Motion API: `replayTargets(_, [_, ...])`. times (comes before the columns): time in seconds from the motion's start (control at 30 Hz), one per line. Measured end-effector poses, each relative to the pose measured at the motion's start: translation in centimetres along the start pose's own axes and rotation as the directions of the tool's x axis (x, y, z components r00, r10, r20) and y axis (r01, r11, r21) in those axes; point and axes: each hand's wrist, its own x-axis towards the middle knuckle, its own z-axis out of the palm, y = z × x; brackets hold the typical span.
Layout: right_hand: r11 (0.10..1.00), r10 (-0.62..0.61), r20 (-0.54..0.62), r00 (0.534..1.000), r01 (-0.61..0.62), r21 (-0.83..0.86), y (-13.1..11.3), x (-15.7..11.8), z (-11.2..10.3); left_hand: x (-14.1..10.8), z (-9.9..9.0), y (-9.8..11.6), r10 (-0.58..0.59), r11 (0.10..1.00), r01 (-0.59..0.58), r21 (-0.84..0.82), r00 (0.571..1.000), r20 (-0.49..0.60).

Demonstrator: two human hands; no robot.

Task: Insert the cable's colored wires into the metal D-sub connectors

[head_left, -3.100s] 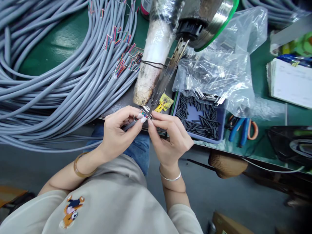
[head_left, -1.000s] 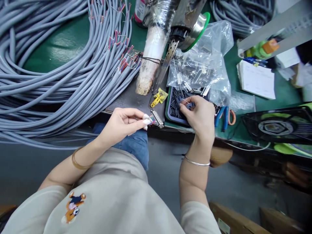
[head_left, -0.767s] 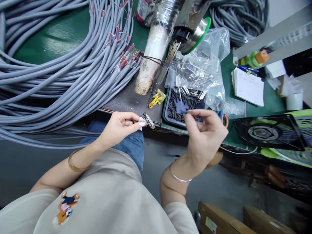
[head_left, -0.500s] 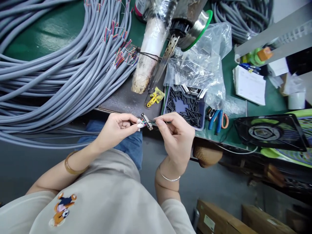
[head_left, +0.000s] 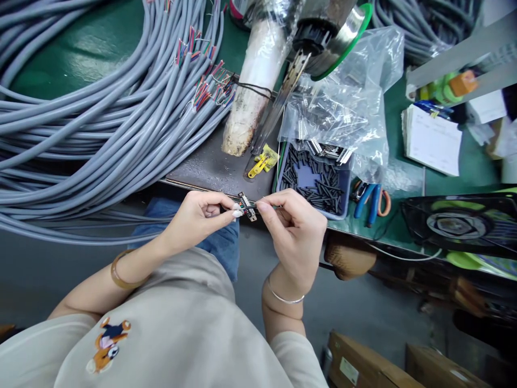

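Pinching the wired edge of the metal connector (head_left: 249, 210), your left hand (head_left: 204, 218) has thumb and forefinger pressed together, a hold that probably steadies the part while leaving much of it uncovered. The connector sits tilted near mid-view, between your hands at the bench edge; take it as the clock's hub. Your right hand (head_left: 297, 231), at 3 o'clock, grasps a thin dark strand (head_left: 251, 207) that crosses the connector toward your left fingertips; whether those fingers nip the strand too, the angle does not show.

At 2 o'clock the purple bin (head_left: 346, 199) of short black pieces (head_left: 329, 189) stands near your right hand, likely for easy reach. The clear bag (head_left: 347, 102) of metal parts overlaps its far side, perhaps to group the small stock together. Grey cables (head_left: 121, 129) fill 10 o'clock, their coloured wire ends gathered toward you, seemingly for picking singly. Blue-handled pliers (head_left: 374, 205) lie at 3 o'clock, grips toward you.

No brand is readable. The notepad (head_left: 432, 143), farther out at 2 o'clock, carries only faint marks; the white label (head_left: 348, 371) on the carton (head_left: 369, 361) at 5 o'clock is too small to read.
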Motion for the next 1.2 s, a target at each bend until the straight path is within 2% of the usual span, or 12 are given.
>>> replayTargets(0.1, [1.000,0.013,-0.038,0.999,-0.014,-0.027,0.0,-0.1,-0.2,0.1,0.0,0.1,0.004,1.000,-0.004,-0.005,1.000,0.005])
replayTargets(0.27, [0.998,0.003,0.020,1.000,-0.002,-0.067,-0.1,-0.1,-0.2,0.1,-0.1,0.1,0.003,1.000,-0.003,-0.005,1.000,0.000])
replayTargets(0.63, [0.997,-0.009,0.055,0.998,0.013,-0.072,-0.4,0.0,-0.2,-0.1,-0.2,0.3,0.033,0.999,-0.034,0.031,0.999,0.033])
replayTargets(0.8, [0.987,-0.049,0.088,0.995,0.062,-0.151,-0.3,0.0,0.0,-0.2,-0.1,0.4,0.048,0.998,-0.049,0.029,0.997,0.059])
replayTargets(0.93, [0.977,-0.096,0.188,0.977,0.129,-0.169,-0.2,-0.1,0.4,-0.4,-0.1,0.1,0.030,0.996,-0.021,-0.091,0.994,0.100])
replayTargets(1.0, [0.974,-0.120,0.185,0.975,0.151,-0.166,-0.1,-0.3,0.6,-0.5,-0.3,-0.2,0.025,0.979,0.003,-0.205,0.990,0.136])
replayTargets(1.07, [0.983,-0.121,0.088,0.989,0.131,-0.131,-0.1,-0.6,0.7,-0.5,-0.6,-0.5,0.024,0.956,0.023,-0.294,0.988,0.154])
replayTargets(1.13, [0.996,-0.086,-0.123,0.989,0.086,-0.011,0.0,-1.0,0.8,-0.4,-0.9,-0.6,0.011,0.933,0.040,-0.357,0.990,0.138])
replayTargets(1.2, [0.990,-0.029,-0.349,0.937,0.075,0.117,0.0,-1.3,0.9,-0.2,-1.2,-0.5,-0.015,0.918,0.052,-0.392,0.995,0.098])
